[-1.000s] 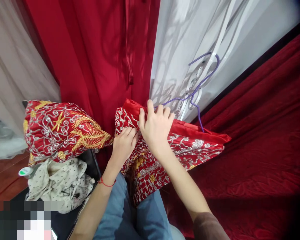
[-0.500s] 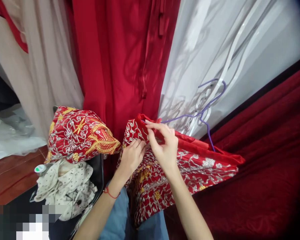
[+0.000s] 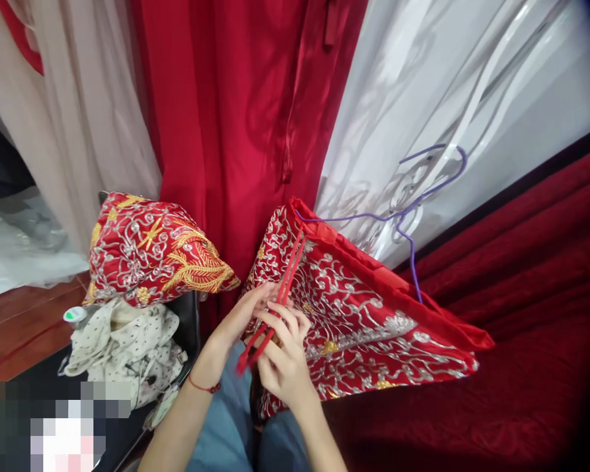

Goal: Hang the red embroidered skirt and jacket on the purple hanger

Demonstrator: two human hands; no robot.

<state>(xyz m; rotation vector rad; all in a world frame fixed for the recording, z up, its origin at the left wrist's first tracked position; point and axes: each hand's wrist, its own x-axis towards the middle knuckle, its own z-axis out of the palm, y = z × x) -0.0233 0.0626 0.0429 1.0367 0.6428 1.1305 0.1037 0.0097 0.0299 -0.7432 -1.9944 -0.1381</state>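
A red garment (image 3: 354, 295) with silver and gold embroidery hangs slanted from a purple hanger (image 3: 413, 203). Two thin red cords (image 3: 291, 267) come down from its satin top edge to loose ends. My right hand (image 3: 288, 357) has its fingers curled round these cords. Just behind them is my left hand (image 3: 243, 314), its fingers stretched toward the cords and the cloth. Their tips are partly covered by the cords and my right hand. Left of both hands lies a bunched red embroidered piece (image 3: 152, 252) with gold leaf patterns.
A dotted cream cloth (image 3: 122, 347) and a small container with a white and green lid (image 3: 73, 315) sit on a black seat (image 3: 44, 367). Behind hang red fabric (image 3: 226, 118), beige drapes (image 3: 88, 98) and white metalwork (image 3: 465, 111). Dark red drapery (image 3: 545, 295) fills the right.
My right hand has left the garment's top edge and moved down and left, now holding the red cords. The cords hang in plain view. My left hand is slightly lower.
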